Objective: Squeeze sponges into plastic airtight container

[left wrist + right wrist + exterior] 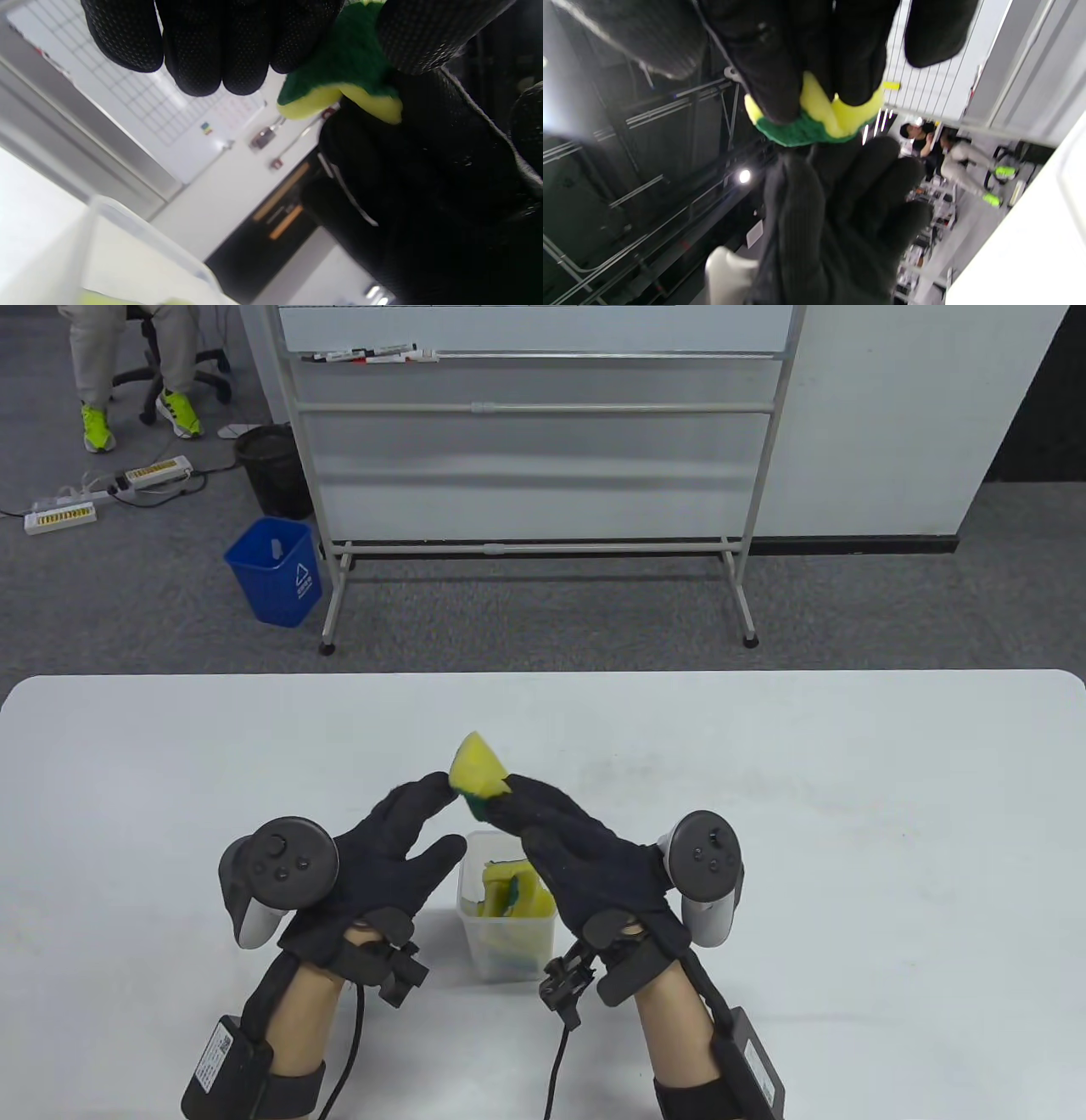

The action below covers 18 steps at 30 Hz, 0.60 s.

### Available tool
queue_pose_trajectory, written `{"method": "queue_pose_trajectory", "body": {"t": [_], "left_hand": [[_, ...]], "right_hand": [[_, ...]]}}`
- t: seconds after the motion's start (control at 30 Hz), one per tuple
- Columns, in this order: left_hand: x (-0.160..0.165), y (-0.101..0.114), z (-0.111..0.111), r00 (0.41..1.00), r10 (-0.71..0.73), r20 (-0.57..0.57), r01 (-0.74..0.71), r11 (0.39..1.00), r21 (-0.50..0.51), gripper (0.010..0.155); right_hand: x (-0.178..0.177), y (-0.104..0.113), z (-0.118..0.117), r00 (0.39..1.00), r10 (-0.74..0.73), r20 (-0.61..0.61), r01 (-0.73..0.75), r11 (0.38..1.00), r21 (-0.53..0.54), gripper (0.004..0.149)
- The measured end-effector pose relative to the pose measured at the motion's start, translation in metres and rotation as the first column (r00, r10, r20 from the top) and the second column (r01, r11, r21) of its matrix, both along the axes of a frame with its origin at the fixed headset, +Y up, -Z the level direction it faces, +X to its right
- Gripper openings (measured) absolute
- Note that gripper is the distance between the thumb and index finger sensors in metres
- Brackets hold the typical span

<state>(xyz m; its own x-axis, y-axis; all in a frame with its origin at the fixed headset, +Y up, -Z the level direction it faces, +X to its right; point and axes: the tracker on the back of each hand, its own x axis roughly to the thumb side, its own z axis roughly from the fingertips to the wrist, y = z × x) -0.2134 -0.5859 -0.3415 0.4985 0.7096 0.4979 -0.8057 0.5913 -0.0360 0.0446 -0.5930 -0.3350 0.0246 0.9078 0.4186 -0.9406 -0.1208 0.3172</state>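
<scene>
A: Table view first. Where's the sponge (pixel 478 774)?

B: Up in the air at about twelve o'clock from the container (pixel 506 909), which stands on the tabletop (pixel 848 831) between the wrists. The right hand (pixel 585 857) grips it, fingers closed around its lower end. The left hand (pixel 386 857) is loose, fingers spread, one fingertip touching the sponge's nine o'clock side.

A: Why hold it there?

B: My guess: bunching it small over the opening so it will fit. The clear tub already holds yellow and green sponges (pixel 512 891).

A: Left wrist view?

B: The sponge (pixel 343 80) sits at one o'clock, green scrubbing face toward the camera, yellow foam curling under it, clearly folded. The left fingers (pixel 203 46) hang beside it, not wrapped on it. The container's rim (pixel 140 228) shows at seven o'clock.

A: Right wrist view?

B: The right fingers (pixel 780 72) dig into the yellow foam, so the sponge (pixel 818 120) bulges between them, green layer below. The left hand (pixel 840 228) is open at six o'clock, just under it.
</scene>
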Motion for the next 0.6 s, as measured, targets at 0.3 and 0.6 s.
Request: {"method": "queue_pose_trajectory", "body": {"t": [0.3,0.6], "left_hand": [[0.001,0.0,0.0,0.956,0.273,0.105,-0.267,0.961,-0.066,0.071],[0.007,-0.009,-0.001,0.967,0.256,-0.019,-0.256,0.966,-0.023,0.054]], "right_hand": [[-0.012,-0.012,-0.003,0.96,-0.178,-0.214,0.154,0.98,-0.124,0.066],[0.003,-0.006,-0.004,0.998,-0.011,-0.054,0.006,0.997,-0.079,0.06]]}}
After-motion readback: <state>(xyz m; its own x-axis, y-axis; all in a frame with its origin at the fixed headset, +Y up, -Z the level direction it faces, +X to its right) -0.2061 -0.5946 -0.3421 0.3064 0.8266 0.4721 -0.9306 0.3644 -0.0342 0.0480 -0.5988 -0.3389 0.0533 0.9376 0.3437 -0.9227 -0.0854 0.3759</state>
